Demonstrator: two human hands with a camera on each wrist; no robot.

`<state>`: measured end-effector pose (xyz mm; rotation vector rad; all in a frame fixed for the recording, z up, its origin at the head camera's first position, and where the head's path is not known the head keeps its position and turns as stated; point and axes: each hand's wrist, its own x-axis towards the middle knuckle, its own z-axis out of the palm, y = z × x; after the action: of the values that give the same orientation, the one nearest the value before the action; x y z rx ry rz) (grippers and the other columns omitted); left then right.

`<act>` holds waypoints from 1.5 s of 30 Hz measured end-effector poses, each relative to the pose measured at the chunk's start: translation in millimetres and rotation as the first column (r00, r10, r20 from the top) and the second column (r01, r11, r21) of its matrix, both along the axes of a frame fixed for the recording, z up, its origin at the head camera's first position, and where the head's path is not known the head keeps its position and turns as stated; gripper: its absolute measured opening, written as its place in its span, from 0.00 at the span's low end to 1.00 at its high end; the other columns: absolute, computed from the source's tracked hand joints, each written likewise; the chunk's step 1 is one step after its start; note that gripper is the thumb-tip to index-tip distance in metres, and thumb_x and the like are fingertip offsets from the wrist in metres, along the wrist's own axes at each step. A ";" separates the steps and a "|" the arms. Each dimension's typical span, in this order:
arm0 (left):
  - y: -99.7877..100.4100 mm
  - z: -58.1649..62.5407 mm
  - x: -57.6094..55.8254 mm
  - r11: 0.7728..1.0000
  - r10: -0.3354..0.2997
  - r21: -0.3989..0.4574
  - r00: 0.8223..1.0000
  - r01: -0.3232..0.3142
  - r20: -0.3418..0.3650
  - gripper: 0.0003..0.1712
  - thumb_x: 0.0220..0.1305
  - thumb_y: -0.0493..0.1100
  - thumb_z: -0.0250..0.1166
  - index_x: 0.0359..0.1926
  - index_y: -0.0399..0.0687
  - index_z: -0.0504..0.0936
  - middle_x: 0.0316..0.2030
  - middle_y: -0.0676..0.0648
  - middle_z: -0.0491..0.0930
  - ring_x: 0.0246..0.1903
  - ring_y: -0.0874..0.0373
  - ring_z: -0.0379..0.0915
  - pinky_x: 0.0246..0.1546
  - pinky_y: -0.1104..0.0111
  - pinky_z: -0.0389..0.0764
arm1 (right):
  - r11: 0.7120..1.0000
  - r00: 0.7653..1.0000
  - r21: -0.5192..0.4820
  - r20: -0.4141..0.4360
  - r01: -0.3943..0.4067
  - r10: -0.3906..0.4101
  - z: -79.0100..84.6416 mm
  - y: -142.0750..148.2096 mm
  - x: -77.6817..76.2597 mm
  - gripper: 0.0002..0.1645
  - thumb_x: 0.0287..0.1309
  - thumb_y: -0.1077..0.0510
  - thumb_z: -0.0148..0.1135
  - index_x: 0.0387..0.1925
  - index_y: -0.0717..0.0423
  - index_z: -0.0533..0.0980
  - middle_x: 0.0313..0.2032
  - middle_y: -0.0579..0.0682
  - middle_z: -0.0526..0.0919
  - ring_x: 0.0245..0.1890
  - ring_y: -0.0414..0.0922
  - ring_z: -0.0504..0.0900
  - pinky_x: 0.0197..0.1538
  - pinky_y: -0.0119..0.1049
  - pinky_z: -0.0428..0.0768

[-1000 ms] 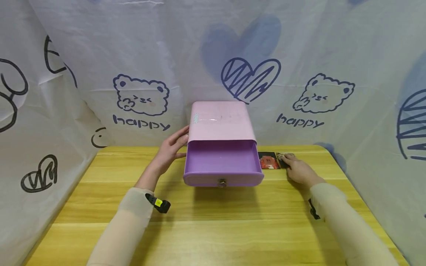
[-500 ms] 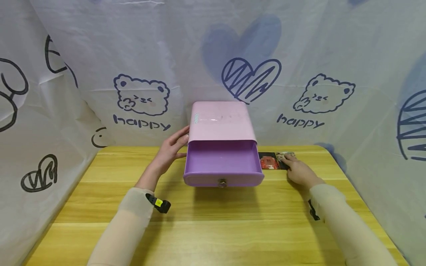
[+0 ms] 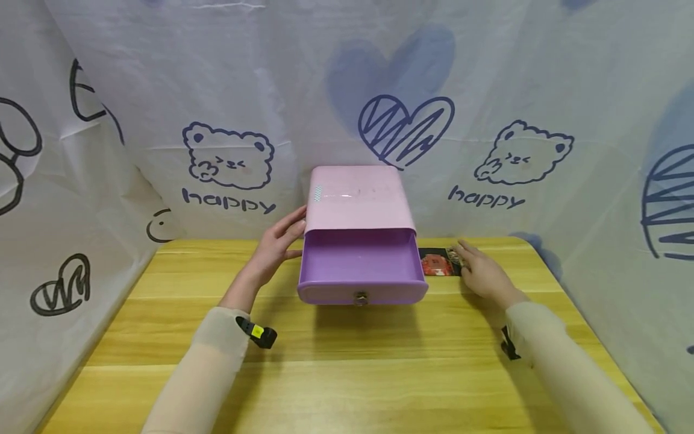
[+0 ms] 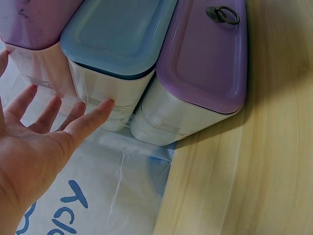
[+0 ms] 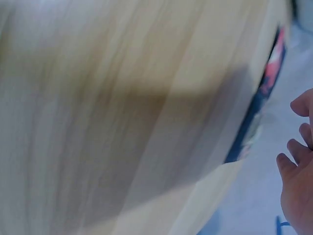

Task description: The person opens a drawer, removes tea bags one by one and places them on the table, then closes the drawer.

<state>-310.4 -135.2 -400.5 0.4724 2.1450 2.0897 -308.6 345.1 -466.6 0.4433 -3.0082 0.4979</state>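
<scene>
In the head view, a pink drawer unit [image 3: 360, 196] stands at the middle of the table's back edge, its purple drawer [image 3: 358, 265] pulled out and bare inside. The fingers of my left hand [image 3: 271, 253] are spread against the unit's left side. That hand [image 4: 36, 152] shows in the left wrist view with loosely bent fingers beside the stacked units. Right of the drawer lie flat printed cards [image 3: 435, 263], dark with red and gold pictures. My right hand [image 3: 488, 277] is over their right end, covering part. In the right wrist view, its fingers look relaxed, away from the cards [image 5: 254, 115].
The left wrist view shows more stacked drawers, a blue-fronted one [image 4: 122, 34] and a purple-fronted one [image 4: 205, 54] with a ring pull [image 4: 225, 14]. A wooden table [image 3: 368, 386] lies beneath. A white printed cloth [image 3: 228, 78] hangs close behind and at both sides.
My right hand lies flat over the cards' right end at first; now its fingers have lifted and shifted slightly back. My left hand and the drawer have not visibly moved.
</scene>
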 end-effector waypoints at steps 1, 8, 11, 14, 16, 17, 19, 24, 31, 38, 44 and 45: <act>-0.1 -0.3 0.4 1.000 0.000 0.002 1.000 0.000 0.001 0.35 0.80 0.54 0.55 0.82 0.55 0.60 0.80 0.49 0.57 0.74 0.43 0.61 0.63 0.42 0.78 | 1.000 1.000 -0.011 -0.018 -0.004 0.003 2.8 -2.7 1.2 0.38 0.70 0.67 0.51 0.79 0.63 0.58 0.79 0.66 0.55 0.73 0.70 0.62 0.71 0.67 0.67; -1.1 -2.3 0.9 1.000 0.000 0.002 1.000 0.000 0.003 0.35 0.81 0.55 0.55 0.82 0.55 0.60 0.80 0.49 0.57 0.74 0.43 0.61 0.63 0.42 0.78 | 0.997 0.981 -0.070 -0.191 -0.035 0.021 25.2 -23.7 16.0 0.38 0.69 0.67 0.58 0.78 0.61 0.61 0.77 0.64 0.61 0.73 0.67 0.63 0.75 0.65 0.63; -1.0 -2.1 0.2 1.000 0.005 -0.001 1.000 -0.005 0.003 0.35 0.80 0.55 0.55 0.82 0.56 0.60 0.80 0.49 0.57 0.74 0.43 0.61 0.63 0.42 0.79 | 0.993 0.957 -0.099 -0.289 -0.071 0.040 35.0 -32.7 24.4 0.36 0.68 0.67 0.60 0.76 0.61 0.65 0.75 0.64 0.66 0.72 0.66 0.66 0.73 0.65 0.66; -0.5 -1.2 -0.8 1.000 0.008 0.000 1.000 -0.008 0.006 0.35 0.80 0.56 0.56 0.81 0.56 0.60 0.80 0.50 0.57 0.74 0.44 0.62 0.63 0.43 0.79 | 0.987 0.925 -0.121 -0.376 -0.105 0.053 44.8 -41.4 34.0 0.36 0.67 0.68 0.61 0.74 0.61 0.67 0.72 0.63 0.69 0.70 0.65 0.69 0.71 0.65 0.69; 0.1 -0.6 -1.3 1.000 0.007 0.004 1.000 -0.007 0.007 0.35 0.80 0.56 0.56 0.81 0.56 0.60 0.80 0.50 0.58 0.73 0.44 0.62 0.63 0.43 0.79 | 0.982 0.900 -0.134 -0.431 -0.134 0.064 51.2 -46.7 40.9 0.35 0.66 0.69 0.62 0.74 0.60 0.68 0.70 0.63 0.72 0.68 0.65 0.71 0.70 0.65 0.71; 0.5 -0.2 -1.3 1.000 0.006 0.008 1.000 -0.006 0.008 0.35 0.80 0.55 0.56 0.81 0.55 0.60 0.80 0.50 0.58 0.73 0.43 0.63 0.63 0.43 0.79 | 0.979 0.887 -0.136 -0.456 -0.149 0.072 54.3 -49.2 44.2 0.35 0.65 0.69 0.62 0.73 0.60 0.68 0.69 0.63 0.73 0.67 0.64 0.72 0.69 0.65 0.72; 1.0 0.3 -1.0 1.000 0.003 0.013 1.000 -0.003 0.008 0.35 0.80 0.55 0.55 0.82 0.55 0.60 0.80 0.49 0.58 0.73 0.43 0.63 0.63 0.43 0.79 | 0.972 0.855 -0.139 -0.510 -0.189 0.093 59.7 -54.2 50.5 0.36 0.63 0.70 0.64 0.72 0.60 0.70 0.68 0.62 0.74 0.66 0.64 0.74 0.67 0.64 0.74; 1.5 0.7 0.6 1.000 -0.005 0.002 1.000 0.005 0.012 0.35 0.80 0.55 0.55 0.82 0.55 0.59 0.81 0.49 0.57 0.74 0.43 0.61 0.64 0.42 0.78 | 0.942 0.744 -0.110 -0.645 -0.316 0.174 71.3 -66.3 65.5 0.32 0.61 0.70 0.63 0.68 0.64 0.73 0.63 0.63 0.78 0.61 0.62 0.78 0.64 0.58 0.78; 1.9 1.2 0.4 1.000 0.006 0.003 1.000 -0.006 0.007 0.35 0.80 0.55 0.55 0.82 0.55 0.59 0.80 0.49 0.57 0.72 0.42 0.63 0.64 0.42 0.78 | 0.895 0.598 -0.058 -0.763 -0.442 0.246 91.6 -90.0 86.9 0.23 0.77 0.54 0.51 0.60 0.67 0.78 0.56 0.61 0.82 0.53 0.58 0.82 0.58 0.44 0.80; 1.3 2.2 0.3 1.000 0.000 0.003 1.000 0.000 0.007 0.35 0.81 0.56 0.54 0.82 0.56 0.59 0.80 0.49 0.57 0.72 0.42 0.63 0.64 0.42 0.78 | 0.860 0.484 -0.008 -0.829 -0.511 0.280 108.5 -115.9 111.1 0.19 0.73 0.58 0.54 0.55 0.67 0.81 0.51 0.62 0.84 0.47 0.58 0.83 0.49 0.46 0.82; 0.1 1.8 0.8 1.000 0.001 0.003 1.000 -0.001 0.009 0.35 0.81 0.56 0.54 0.82 0.56 0.59 0.80 0.50 0.57 0.71 0.42 0.64 0.64 0.42 0.78 | 0.834 0.408 0.092 -0.840 -0.544 0.358 114.9 -135.6 126.6 0.19 0.69 0.60 0.56 0.54 0.66 0.82 0.51 0.61 0.85 0.47 0.58 0.84 0.49 0.50 0.85; 0.2 1.7 0.4 1.000 0.001 0.003 1.000 -0.001 0.008 0.35 0.81 0.56 0.54 0.82 0.56 0.59 0.80 0.50 0.57 0.71 0.42 0.64 0.64 0.42 0.78 | 0.833 0.397 0.114 -0.839 -0.542 0.373 115.1 -138.6 128.6 0.18 0.68 0.61 0.56 0.54 0.65 0.82 0.51 0.60 0.85 0.47 0.58 0.84 0.50 0.50 0.85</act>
<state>-310.0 -135.0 -398.8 0.4625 2.1387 2.0919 -180.1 206.6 -351.5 1.1387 -1.8303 0.3965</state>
